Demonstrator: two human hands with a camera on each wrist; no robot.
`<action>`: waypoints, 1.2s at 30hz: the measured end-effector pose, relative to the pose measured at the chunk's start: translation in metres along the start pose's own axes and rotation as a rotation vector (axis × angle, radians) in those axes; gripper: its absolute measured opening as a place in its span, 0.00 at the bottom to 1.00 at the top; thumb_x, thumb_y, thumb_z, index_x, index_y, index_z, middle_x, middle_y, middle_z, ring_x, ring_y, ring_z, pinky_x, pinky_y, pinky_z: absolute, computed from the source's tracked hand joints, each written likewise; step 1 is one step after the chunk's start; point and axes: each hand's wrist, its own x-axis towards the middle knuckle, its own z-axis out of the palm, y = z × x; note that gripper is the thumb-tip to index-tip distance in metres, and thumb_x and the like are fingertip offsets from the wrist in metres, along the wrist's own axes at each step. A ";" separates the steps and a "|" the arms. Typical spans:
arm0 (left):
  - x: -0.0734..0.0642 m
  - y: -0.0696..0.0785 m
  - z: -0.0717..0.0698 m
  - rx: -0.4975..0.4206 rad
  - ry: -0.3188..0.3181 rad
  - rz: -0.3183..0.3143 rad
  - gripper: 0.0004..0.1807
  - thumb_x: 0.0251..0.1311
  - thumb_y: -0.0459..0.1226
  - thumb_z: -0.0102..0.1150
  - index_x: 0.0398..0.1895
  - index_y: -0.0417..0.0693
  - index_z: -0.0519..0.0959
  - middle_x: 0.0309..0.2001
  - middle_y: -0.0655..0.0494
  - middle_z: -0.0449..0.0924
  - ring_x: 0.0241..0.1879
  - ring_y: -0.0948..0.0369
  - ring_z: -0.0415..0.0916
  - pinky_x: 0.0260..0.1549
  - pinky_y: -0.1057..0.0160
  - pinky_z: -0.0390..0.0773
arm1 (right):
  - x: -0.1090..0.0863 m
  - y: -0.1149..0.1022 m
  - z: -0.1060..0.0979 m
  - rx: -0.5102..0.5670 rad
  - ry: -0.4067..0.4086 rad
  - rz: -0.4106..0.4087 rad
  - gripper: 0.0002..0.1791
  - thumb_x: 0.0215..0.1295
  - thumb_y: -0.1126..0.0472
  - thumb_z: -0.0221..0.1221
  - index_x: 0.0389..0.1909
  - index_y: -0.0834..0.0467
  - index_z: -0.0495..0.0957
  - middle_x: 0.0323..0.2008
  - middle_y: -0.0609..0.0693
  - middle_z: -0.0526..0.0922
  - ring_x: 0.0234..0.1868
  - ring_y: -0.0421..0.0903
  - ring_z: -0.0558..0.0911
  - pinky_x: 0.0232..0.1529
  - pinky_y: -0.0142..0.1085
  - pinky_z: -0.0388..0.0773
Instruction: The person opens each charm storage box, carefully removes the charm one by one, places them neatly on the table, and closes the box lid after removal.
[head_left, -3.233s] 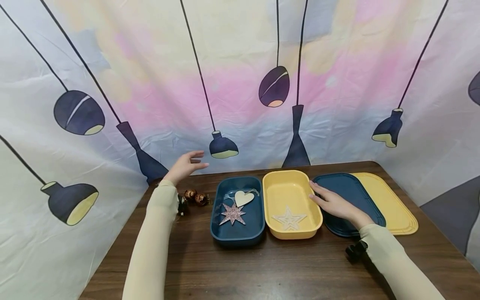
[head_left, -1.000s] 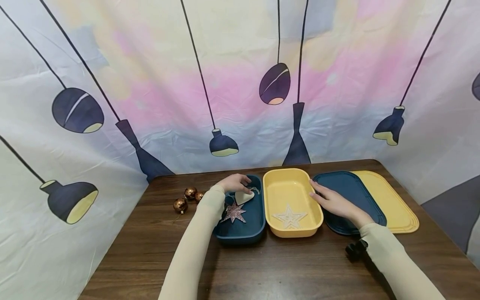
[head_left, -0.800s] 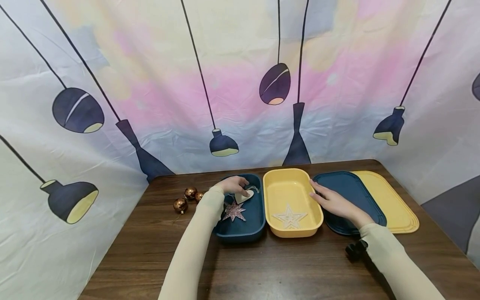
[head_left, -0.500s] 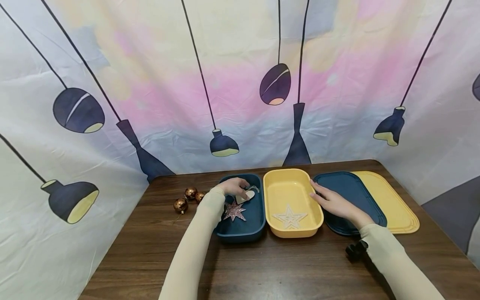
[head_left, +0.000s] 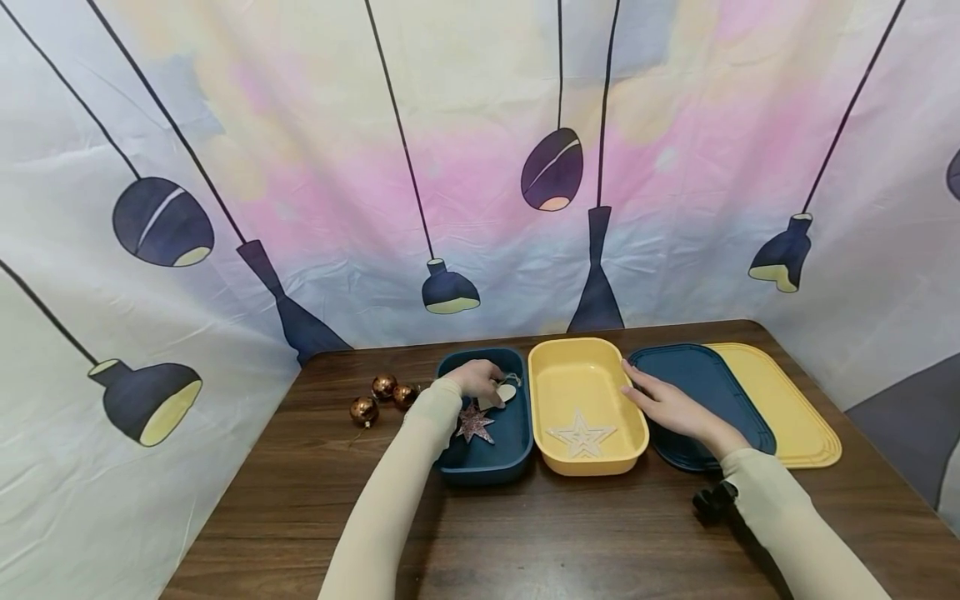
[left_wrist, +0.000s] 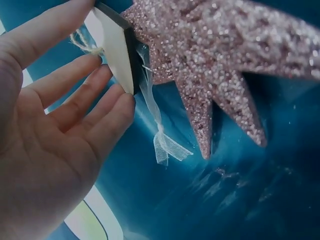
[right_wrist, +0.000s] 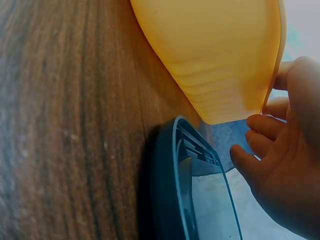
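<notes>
In the head view my left hand (head_left: 478, 379) reaches into the dark blue box (head_left: 486, 477). It pinches a pale wooden heart ornament (head_left: 507, 392) with a twine loop. The left wrist view has the heart (left_wrist: 112, 47) tilted on edge between thumb and fingers, a sheer white ribbon (left_wrist: 159, 145) hanging beside it. A pink glitter star (head_left: 475, 425) lies just under the heart. My right hand (head_left: 671, 408) rests with nearly straight fingers on the right rim of the yellow box (head_left: 592, 468), which holds a whitish openwork star (head_left: 582, 437).
Several copper baubles, one bauble (head_left: 364, 410) nearest the front, sit left of the blue box. A dark blue lid (head_left: 701, 396) overlaps a yellow lid (head_left: 795, 408) at the right. A lamp-patterned cloth (head_left: 480, 167) hangs behind the wooden table (head_left: 525, 542).
My left hand has come from beside the baubles into the blue box and taken hold of the heart, which is now tipped up. My right hand stays at the yellow box.
</notes>
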 end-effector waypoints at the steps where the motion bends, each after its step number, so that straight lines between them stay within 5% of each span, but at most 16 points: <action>1: 0.001 0.000 0.000 0.003 0.002 0.001 0.33 0.60 0.40 0.72 0.68 0.42 0.74 0.65 0.46 0.75 0.63 0.50 0.73 0.58 0.53 0.76 | 0.000 0.000 0.000 -0.001 0.001 0.000 0.38 0.82 0.46 0.44 0.81 0.60 0.43 0.79 0.64 0.44 0.77 0.67 0.46 0.70 0.66 0.49; 17: 0.004 -0.004 0.002 0.040 -0.011 0.048 0.35 0.60 0.41 0.72 0.70 0.42 0.73 0.64 0.46 0.75 0.61 0.51 0.74 0.58 0.54 0.76 | -0.001 0.001 -0.001 0.005 -0.004 0.000 0.38 0.82 0.46 0.43 0.81 0.59 0.42 0.79 0.63 0.43 0.77 0.66 0.46 0.71 0.65 0.50; 28: 0.002 -0.014 -0.007 -0.080 -0.022 0.069 0.28 0.65 0.41 0.66 0.67 0.43 0.75 0.63 0.47 0.77 0.59 0.52 0.76 0.55 0.54 0.78 | 0.000 0.001 0.000 0.029 -0.012 0.000 0.38 0.82 0.46 0.44 0.81 0.60 0.42 0.79 0.63 0.43 0.77 0.66 0.46 0.70 0.65 0.51; 36: -0.001 -0.016 -0.011 -0.193 -0.009 0.071 0.19 0.70 0.40 0.60 0.58 0.40 0.81 0.39 0.46 0.85 0.39 0.55 0.81 0.43 0.57 0.80 | 0.000 0.001 0.001 0.044 -0.007 0.007 0.38 0.82 0.46 0.45 0.81 0.59 0.41 0.80 0.61 0.43 0.78 0.65 0.46 0.71 0.64 0.52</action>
